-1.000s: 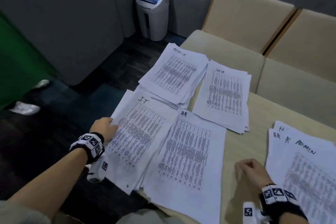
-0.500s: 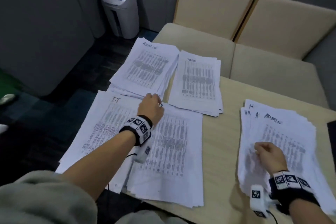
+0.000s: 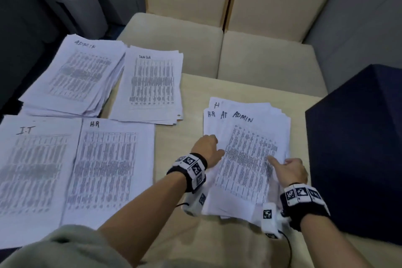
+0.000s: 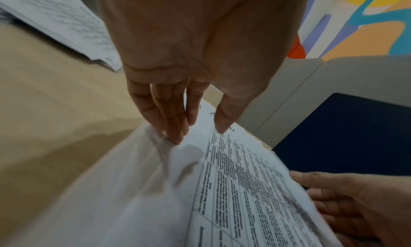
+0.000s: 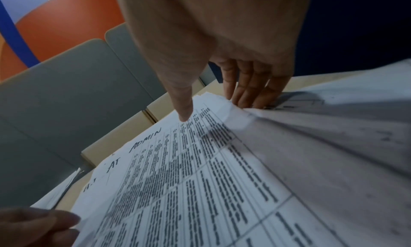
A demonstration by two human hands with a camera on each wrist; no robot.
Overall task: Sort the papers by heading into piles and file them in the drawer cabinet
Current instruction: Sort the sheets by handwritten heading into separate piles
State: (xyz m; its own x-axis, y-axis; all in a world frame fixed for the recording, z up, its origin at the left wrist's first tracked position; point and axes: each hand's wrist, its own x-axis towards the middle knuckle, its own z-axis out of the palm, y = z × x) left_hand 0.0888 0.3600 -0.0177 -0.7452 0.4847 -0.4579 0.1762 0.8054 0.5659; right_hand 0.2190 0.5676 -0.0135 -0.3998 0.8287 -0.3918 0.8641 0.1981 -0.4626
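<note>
Four sorted piles lie on the left part of the table point(image 3: 180, 243): the IT pile point(image 3: 32, 172) at the near left edge, the HR pile point(image 3: 108, 167) just beside it, and behind them the ADMIN pile point(image 3: 76, 74) and the Task List pile point(image 3: 154, 87). To the right of these, well apart from them, lies the unsorted stack point(image 3: 248, 159), with the ADMIN sheet point(image 3: 250, 154) on top and the headings of lower sheets showing at its far left corner. The left hand point(image 3: 207, 148) rests at the left edge of this stack with its fingers nearly straight, the tips point(image 4: 175, 136) touching the paper, so it holds nothing. The right hand point(image 3: 291, 169) grips the right edge: its thumb point(image 5: 182, 110) presses on the top sheet and its fingers point(image 5: 249, 92) curl under the edge. The step in hand seems to be taking the ADMIN sheet for its pile. To do it well, the person should separate only one sheet, since the edges are fanned and two can stick together, and the left hand should press the stack down so it does not slide. The far-left pile hangs over the table edge, so the sheet should be laid squarely. At the far right stands a dark blue box point(image 3: 359, 148); whether this is the cabinet one cannot tell.
</note>
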